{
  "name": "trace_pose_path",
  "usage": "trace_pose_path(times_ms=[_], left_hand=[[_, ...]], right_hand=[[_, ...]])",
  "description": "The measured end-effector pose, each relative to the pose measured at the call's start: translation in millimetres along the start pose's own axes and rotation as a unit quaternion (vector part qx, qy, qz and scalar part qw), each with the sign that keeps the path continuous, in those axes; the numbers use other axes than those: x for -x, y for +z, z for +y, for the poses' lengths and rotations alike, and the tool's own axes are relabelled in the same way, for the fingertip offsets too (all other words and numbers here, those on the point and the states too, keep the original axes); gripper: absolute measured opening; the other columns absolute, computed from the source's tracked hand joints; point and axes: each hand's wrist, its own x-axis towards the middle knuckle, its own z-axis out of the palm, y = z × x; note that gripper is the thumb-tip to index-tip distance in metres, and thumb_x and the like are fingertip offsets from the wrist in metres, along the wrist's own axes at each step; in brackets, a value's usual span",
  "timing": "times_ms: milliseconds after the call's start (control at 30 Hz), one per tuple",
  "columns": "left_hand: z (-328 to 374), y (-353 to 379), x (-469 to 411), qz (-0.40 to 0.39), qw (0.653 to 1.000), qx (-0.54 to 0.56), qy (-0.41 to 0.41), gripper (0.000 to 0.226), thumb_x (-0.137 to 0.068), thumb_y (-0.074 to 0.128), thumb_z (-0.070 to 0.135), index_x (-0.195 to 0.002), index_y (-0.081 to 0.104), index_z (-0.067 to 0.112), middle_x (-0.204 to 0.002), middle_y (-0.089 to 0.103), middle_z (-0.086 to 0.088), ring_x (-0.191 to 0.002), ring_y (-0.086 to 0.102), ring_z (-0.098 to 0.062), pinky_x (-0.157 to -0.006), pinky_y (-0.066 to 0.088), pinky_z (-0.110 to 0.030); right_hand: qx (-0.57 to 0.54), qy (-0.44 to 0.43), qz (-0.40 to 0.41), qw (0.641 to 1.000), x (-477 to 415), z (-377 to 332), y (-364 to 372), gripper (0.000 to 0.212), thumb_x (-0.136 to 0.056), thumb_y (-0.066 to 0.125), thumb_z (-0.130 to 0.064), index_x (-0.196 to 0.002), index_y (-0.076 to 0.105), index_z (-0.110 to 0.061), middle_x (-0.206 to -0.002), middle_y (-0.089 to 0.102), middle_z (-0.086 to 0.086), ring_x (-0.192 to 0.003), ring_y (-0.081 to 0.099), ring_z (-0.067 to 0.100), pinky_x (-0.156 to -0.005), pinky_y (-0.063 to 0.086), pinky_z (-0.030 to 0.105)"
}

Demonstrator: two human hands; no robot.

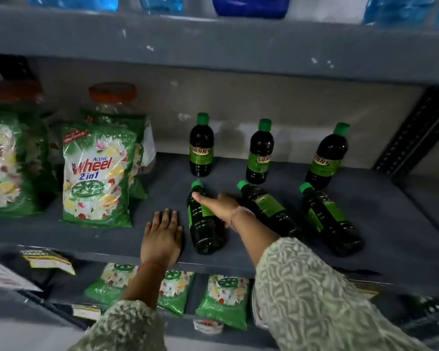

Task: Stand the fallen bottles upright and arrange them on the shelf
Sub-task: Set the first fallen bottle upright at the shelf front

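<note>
Three dark bottles with green caps stand upright at the back of the grey shelf (380, 224): left (201, 145), middle (260, 152), right (327, 157). In front of them three more lie on their sides, caps pointing away from me: left (205, 224), middle (269, 209), right (331, 219). My right hand (219, 205) lies across the left fallen bottle, thumb near its neck, fingers on its far side. My left hand (162, 236) rests flat on the shelf just left of that bottle, holding nothing.
Green Wheel detergent packs (96, 173) and an orange-lidded jar (112, 97) fill the shelf's left part. More packs (223, 300) lie on the shelf below. Blue bottles (251, 3) stand on the shelf above. A perforated metal upright (416, 130) bounds the right side.
</note>
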Motion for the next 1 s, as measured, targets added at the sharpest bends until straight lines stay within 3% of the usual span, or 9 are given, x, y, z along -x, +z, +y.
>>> trace_pose_path(times_ms=[100, 300, 400, 500, 733, 800, 867, 933, 1000], left_hand=[[-2, 1, -3, 0.018, 1.0, -0.008, 0.008, 0.067, -0.081, 0.011, 0.039, -0.143, 0.019, 0.015, -0.156, 0.019, -0.006, -0.144, 0.012, -0.028, -0.117, 0.016, -0.044], [-2, 5, -3, 0.038, 0.999, -0.013, 0.01, 0.061, -0.086, 0.015, 0.036, -0.142, 0.022, 0.014, -0.155, 0.023, -0.007, -0.143, 0.016, -0.028, -0.117, 0.017, -0.045], [-2, 7, -4, 0.036, 0.999, -0.011, 0.003, 0.05, -0.095, 0.025, 0.03, -0.143, 0.021, 0.015, -0.155, 0.021, -0.006, -0.144, 0.014, -0.027, -0.118, 0.015, -0.044], [-1, 6, -4, 0.034, 0.999, -0.005, 0.001, 0.05, -0.096, 0.028, 0.029, -0.143, 0.02, 0.015, -0.156, 0.019, -0.005, -0.144, 0.013, -0.027, -0.118, 0.014, -0.043], [0, 2, -4, 0.009, 1.0, -0.001, -0.003, 0.05, -0.096, 0.026, 0.029, -0.144, 0.016, 0.015, -0.157, 0.015, -0.005, -0.145, 0.009, -0.027, -0.119, 0.011, -0.043], [2, -1, -5, -0.009, 1.0, -0.002, -0.007, 0.051, -0.096, 0.025, 0.027, -0.144, 0.014, 0.014, -0.157, 0.011, -0.006, -0.145, 0.007, -0.027, -0.12, 0.01, -0.042], [6, -4, -8, -0.025, 1.0, 0.005, -0.011, 0.051, -0.096, 0.025, 0.025, -0.144, 0.013, 0.01, -0.157, 0.009, -0.01, -0.145, 0.005, -0.029, -0.12, 0.009, -0.042], [10, -3, -9, -0.03, 0.999, 0.013, -0.014, 0.052, -0.096, 0.025, 0.023, -0.143, 0.011, 0.006, -0.157, 0.007, -0.014, -0.145, 0.003, -0.03, -0.121, 0.008, -0.042], [11, -2, -8, -0.023, 1.0, 0.015, -0.014, 0.053, -0.096, 0.024, 0.023, -0.143, 0.009, 0.005, -0.157, 0.006, -0.014, -0.145, 0.003, -0.029, -0.121, 0.007, -0.04]], right_hand=[[0.006, -0.002, 0.0, 1.0, -6, -10, 6, 0.073, -0.06, 0.072, -0.06, -0.11, 0.062, -0.008, -0.118, 0.065, 0.011, -0.105, 0.061, 0.028, -0.09, 0.049, 0.033], [-0.03, -0.064, 0.076, 0.995, -8, -13, -7, 0.047, -0.056, 0.077, -0.052, -0.082, 0.066, -0.014, -0.093, 0.07, 0.004, -0.085, 0.066, 0.024, -0.072, 0.051, 0.028], [-0.025, -0.146, 0.119, 0.982, -7, -22, -25, 0.052, -0.054, 0.077, -0.047, -0.097, 0.063, -0.02, -0.1, 0.07, 0.0, -0.09, 0.064, 0.017, -0.078, 0.05, 0.028], [-0.038, -0.175, 0.134, 0.975, -2, -22, -42, 0.061, -0.061, 0.079, -0.026, -0.112, 0.049, -0.014, -0.11, 0.063, 0.003, -0.093, 0.054, 0.014, -0.08, 0.042, 0.026], [-0.035, -0.15, 0.08, 0.985, -2, -20, -51, 0.063, -0.062, 0.075, -0.011, -0.117, 0.045, -0.013, -0.104, 0.058, 0.003, -0.1, 0.055, 0.022, -0.082, 0.042, 0.029], [-0.036, -0.131, 0.041, 0.99, -4, -23, -55, 0.089, -0.055, 0.079, -0.018, -0.13, 0.032, -0.014, -0.122, 0.053, 0.007, -0.117, 0.048, 0.027, -0.094, 0.041, 0.035], [-0.023, -0.128, 0.065, 0.989, -2, -27, -59, 0.118, -0.046, 0.084, -0.039, -0.14, 0.015, -0.023, -0.146, 0.031, 0.009, -0.135, 0.029, 0.028, -0.111, 0.03, 0.042], [0.003, -0.144, 0.171, 0.975, 3, -33, -62, 0.108, -0.05, 0.081, -0.053, -0.135, 0.026, -0.016, -0.144, 0.031, 0.011, -0.133, 0.029, 0.028, -0.109, 0.031, 0.038], [0.029, -0.171, 0.221, 0.96, 8, -39, -60, 0.087, -0.053, 0.079, -0.055, -0.118, 0.042, -0.01, -0.127, 0.047, 0.013, -0.117, 0.045, 0.029, -0.093, 0.04, 0.033]])
